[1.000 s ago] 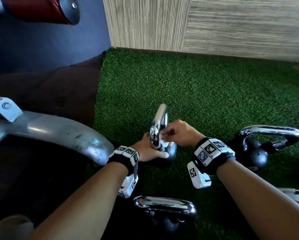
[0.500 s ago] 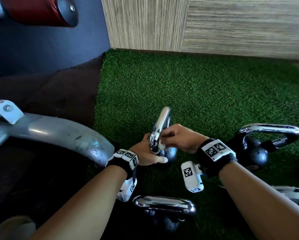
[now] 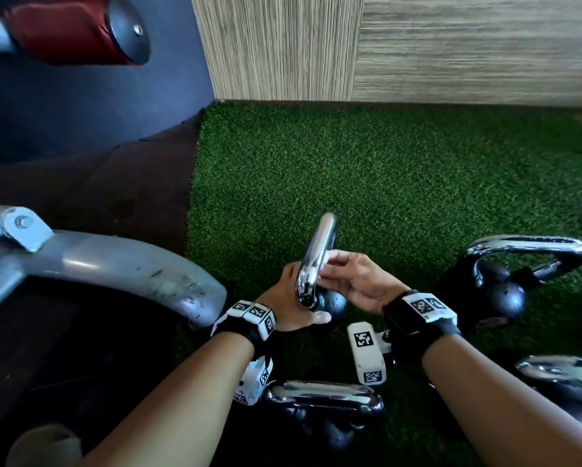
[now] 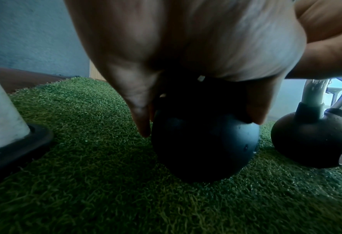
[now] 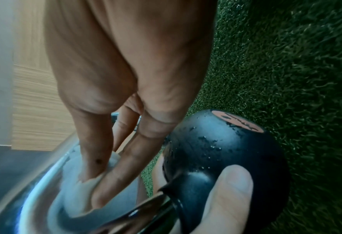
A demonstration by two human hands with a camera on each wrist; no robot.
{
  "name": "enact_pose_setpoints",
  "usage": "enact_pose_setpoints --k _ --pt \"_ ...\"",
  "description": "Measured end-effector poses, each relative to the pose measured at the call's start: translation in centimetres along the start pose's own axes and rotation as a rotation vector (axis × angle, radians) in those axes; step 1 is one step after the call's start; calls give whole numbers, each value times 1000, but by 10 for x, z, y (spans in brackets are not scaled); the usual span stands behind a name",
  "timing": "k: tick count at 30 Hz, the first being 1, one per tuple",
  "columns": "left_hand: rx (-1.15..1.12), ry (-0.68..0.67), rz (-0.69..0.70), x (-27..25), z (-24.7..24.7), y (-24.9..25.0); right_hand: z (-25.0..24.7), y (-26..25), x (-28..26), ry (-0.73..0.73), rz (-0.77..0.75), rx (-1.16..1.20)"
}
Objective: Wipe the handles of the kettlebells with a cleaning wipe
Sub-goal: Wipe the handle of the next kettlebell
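A kettlebell with a black ball [image 3: 331,306] and a chrome handle [image 3: 316,254] stands tilted on the green turf [image 3: 383,180]. My left hand [image 3: 291,306] grips it at the base of the handle, fingers wrapped down over the ball [image 4: 202,142]; its thumb [image 5: 226,197] lies on the ball [image 5: 226,150]. My right hand [image 3: 350,281] is turned palm up beside the handle. Its fingertips [image 5: 98,190] pinch a small white wipe [image 5: 80,196] against the inner side of the chrome handle [image 5: 31,197]. Most of the wipe is hidden in the head view.
Three more kettlebells stand close by: one to the right [image 3: 505,291], one near me [image 3: 323,396], one at the lower right [image 3: 565,369]. A grey machine leg [image 3: 114,264] with a rubber foot [image 4: 15,150] curves in from the left. A wood-look wall [image 3: 451,45] bounds the turf.
My right hand has rolled from knuckles-up to palm-up and slid the wipe along the handle. The left hand keeps its grip; the kettlebell stays in place.
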State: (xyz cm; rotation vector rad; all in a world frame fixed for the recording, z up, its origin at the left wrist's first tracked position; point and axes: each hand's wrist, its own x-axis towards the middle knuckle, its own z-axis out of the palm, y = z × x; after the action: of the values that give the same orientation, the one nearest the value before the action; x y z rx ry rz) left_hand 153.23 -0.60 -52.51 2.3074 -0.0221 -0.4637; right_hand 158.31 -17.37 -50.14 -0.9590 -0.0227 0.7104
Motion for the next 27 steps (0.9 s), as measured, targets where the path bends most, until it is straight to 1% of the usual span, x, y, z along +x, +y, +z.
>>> enact_pose_setpoints --k 1,5,7,9,11,13,17,19,22,24,27 --pt "19 4 5 -2 0 4 3 0 0 31 -17 -7" --pt "33 3 -8 -9 -4 16 11 0 14 309 -179 75" --pt "32 4 -12 -12 -4 18 13 -1 16 400 -228 64" --pt "32 22 -7 -16 -4 21 12 0 13 425 -245 -1" --pt "22 30 -15 -18 -4 23 13 0 12 477 -275 -118" --pt "4 20 -30 -18 -4 23 15 -1 16 570 -318 -249" --pt "-18 11 -99 -17 -5 22 23 -3 27 791 -375 -328" --pt "-21 7 -104 -17 -5 21 27 -1 27 886 -380 -421" --pt "-27 8 -86 -16 -6 22 32 -2 30 950 -355 -528" --pt "-42 9 -83 -15 -6 21 35 -4 32 980 -341 -535" --pt "-31 10 -69 -20 -7 23 36 -1 29 993 -366 -558"
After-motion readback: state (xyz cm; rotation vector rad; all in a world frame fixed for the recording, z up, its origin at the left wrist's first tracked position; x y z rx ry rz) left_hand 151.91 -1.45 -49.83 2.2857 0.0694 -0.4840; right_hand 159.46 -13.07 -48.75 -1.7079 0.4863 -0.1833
